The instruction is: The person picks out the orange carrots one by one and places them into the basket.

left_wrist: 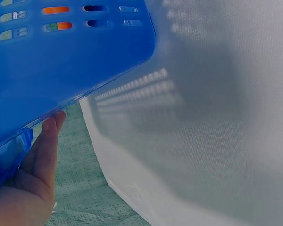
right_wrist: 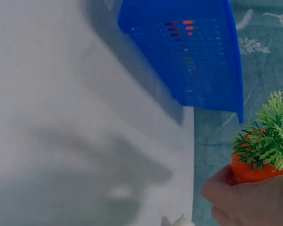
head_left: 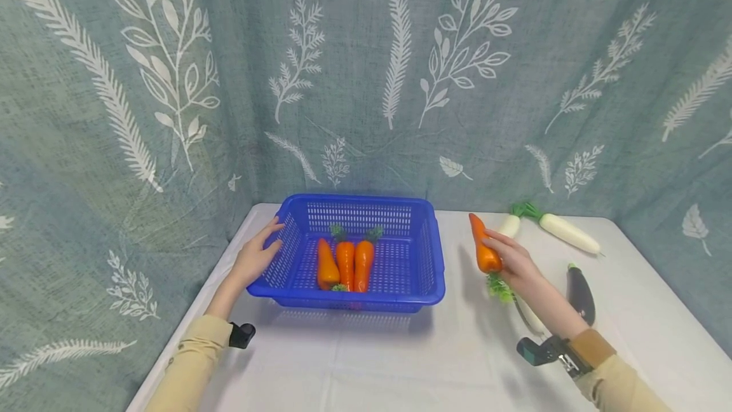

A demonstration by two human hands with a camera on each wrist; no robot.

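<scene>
A blue plastic basket [head_left: 394, 301] stands on the table with three orange carrots [head_left: 363, 264] lying side by side in it. My left hand [head_left: 254, 259] is at the basket's left rim, its fingers extended against the edge, as the left wrist view also shows. To the right of the basket, my right hand [head_left: 515, 262] holds another carrot [head_left: 481, 243] above the table, its tip pointing away and its green leaves toward me. In the right wrist view, thumb and fingers wrap the carrot [right_wrist: 252, 170] just beside its leafy top [right_wrist: 273, 141].
Behind the right hand lie white radishes [head_left: 569, 233] with green tops at the table's back right. A dark eggplant [head_left: 580, 294] lies right of the forearm, and another pale vegetable [head_left: 532, 318] is partly hidden beneath it. A patterned curtain [head_left: 354, 81] borders the white table [head_left: 372, 367].
</scene>
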